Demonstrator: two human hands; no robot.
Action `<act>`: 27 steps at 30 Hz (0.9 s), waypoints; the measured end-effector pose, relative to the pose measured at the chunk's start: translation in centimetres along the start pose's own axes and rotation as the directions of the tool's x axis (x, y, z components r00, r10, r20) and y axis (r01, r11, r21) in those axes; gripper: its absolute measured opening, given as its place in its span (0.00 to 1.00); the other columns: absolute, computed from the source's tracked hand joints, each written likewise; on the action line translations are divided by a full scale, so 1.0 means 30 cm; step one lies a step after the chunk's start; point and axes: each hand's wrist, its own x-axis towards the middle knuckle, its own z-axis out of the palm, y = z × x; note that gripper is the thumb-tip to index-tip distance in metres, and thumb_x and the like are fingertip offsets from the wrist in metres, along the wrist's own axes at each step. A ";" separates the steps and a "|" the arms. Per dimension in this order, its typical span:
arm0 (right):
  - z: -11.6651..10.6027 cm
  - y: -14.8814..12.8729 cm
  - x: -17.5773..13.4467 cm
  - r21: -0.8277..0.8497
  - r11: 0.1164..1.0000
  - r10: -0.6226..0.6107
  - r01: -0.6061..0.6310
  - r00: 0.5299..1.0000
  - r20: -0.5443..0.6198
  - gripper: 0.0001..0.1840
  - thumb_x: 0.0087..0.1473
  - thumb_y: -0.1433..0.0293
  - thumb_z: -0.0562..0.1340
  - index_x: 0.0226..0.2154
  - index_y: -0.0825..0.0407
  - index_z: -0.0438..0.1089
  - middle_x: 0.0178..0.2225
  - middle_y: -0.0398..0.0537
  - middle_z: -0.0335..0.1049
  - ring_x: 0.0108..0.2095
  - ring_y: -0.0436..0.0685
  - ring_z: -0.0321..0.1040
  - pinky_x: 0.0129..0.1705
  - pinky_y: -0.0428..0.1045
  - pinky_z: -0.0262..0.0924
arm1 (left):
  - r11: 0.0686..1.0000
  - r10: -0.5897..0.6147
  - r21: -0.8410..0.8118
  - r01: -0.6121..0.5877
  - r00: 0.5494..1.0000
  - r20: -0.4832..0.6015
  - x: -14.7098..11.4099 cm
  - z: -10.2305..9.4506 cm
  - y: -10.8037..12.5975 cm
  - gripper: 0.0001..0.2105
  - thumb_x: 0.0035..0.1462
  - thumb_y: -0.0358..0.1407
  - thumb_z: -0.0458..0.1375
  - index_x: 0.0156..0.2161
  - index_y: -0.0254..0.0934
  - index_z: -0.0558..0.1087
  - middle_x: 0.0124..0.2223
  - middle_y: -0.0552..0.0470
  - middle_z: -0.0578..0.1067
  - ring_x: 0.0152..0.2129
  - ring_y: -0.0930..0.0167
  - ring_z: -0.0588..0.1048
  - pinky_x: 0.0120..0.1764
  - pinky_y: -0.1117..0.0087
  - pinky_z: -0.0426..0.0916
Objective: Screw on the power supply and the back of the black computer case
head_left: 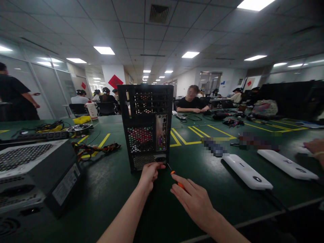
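Observation:
A black computer case [146,101] stands upright with its back toward me, showing honeycomb vents, a port panel [161,132] and a power supply [144,162] at the bottom. My left hand [151,173] is at the power supply's lower right, fingers pinched together near the case corner. Whatever those fingertips hold, if anything, is too small to make out. In my right hand [193,199] is a screwdriver [173,172] with an orange handle. Its thin shaft points up and left at the case's lower right corner; whether the tip touches a screw I cannot tell.
Grey power supply units [37,175] sit at the left, near loose cables [98,148] and a fan [80,128]. White power banks [246,171] lie at the right. Across the green table [189,162] sits a person [192,101]; another person's hand [315,148] shows at the right edge.

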 end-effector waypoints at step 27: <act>0.006 0.079 -0.011 0.086 0.978 -0.183 0.188 0.981 -0.059 0.11 0.50 0.73 0.56 0.40 0.53 0.61 0.40 0.55 0.67 0.36 0.53 0.67 0.33 0.48 0.64 | 1.000 0.011 -0.001 -0.011 1.000 -0.004 -0.003 0.001 -0.006 0.11 0.42 0.32 0.53 0.32 0.26 0.71 0.28 0.45 0.74 0.09 0.85 0.50 0.15 0.76 0.38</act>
